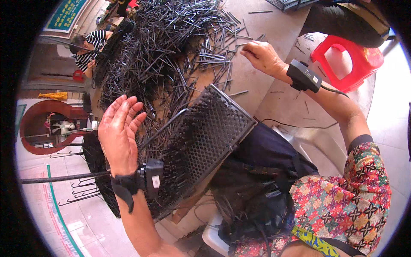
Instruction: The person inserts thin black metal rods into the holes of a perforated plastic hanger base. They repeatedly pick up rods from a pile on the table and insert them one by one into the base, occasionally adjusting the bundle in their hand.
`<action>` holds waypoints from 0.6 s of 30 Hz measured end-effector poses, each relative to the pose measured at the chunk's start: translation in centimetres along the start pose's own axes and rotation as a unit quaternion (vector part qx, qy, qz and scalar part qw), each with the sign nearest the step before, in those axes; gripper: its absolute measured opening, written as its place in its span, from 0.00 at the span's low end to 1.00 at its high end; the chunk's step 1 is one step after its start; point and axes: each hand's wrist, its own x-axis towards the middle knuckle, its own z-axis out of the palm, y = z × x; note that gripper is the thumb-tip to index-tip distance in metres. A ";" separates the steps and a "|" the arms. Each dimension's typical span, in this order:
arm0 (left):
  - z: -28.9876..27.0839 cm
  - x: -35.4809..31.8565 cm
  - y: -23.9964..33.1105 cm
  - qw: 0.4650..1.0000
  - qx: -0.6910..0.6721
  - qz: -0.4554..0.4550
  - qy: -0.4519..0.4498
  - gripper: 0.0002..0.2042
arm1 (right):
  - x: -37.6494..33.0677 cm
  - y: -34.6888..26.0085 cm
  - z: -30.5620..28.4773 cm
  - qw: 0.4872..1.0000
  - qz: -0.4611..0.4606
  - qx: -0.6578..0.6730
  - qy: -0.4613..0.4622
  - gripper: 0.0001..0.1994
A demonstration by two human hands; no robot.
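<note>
Head view: a black perforated tray [220,132] slants between the person's two hands, to the right of and nearer the body than the left hand [119,132]. Thin black rods crowd its holes on the side toward that hand; the far side shows bare holes. The left hand is raised, fingers close together and lightly curled, apparently empty. Its wrist device [154,177] sits over the rods in the tray, so a low swing of the wrist could knock them askew. Beyond the tray, the right hand [263,58] has thumb and fingertips drawn together; whether they pinch a rod I cannot tell. To its left spreads a tangled rod pile [158,47], which a careless sweep could scatter. Below the right forearm, a thin cable [299,127] passes near the tray's corner and might snag there.
</note>
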 end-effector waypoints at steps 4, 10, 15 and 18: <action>-0.3 5.2 -0.1 0.993 0.116 0.029 -0.001 0.15 | -1.2 3.1 0.8 0.998 0.061 -0.019 0.004 0.08; -2.1 15.7 -1.4 0.920 0.369 0.133 -0.001 0.17 | -1.9 4.0 0.8 0.996 0.066 -0.059 0.004 0.08; -1.7 20.1 -3.4 0.791 0.608 0.054 -0.031 0.12 | -1.2 3.1 0.1 0.993 0.096 -0.067 -0.020 0.06; 0.8 19.1 -4.7 0.785 0.582 0.210 -0.025 0.10 | -0.6 2.2 -0.7 0.992 0.100 -0.071 -0.033 0.05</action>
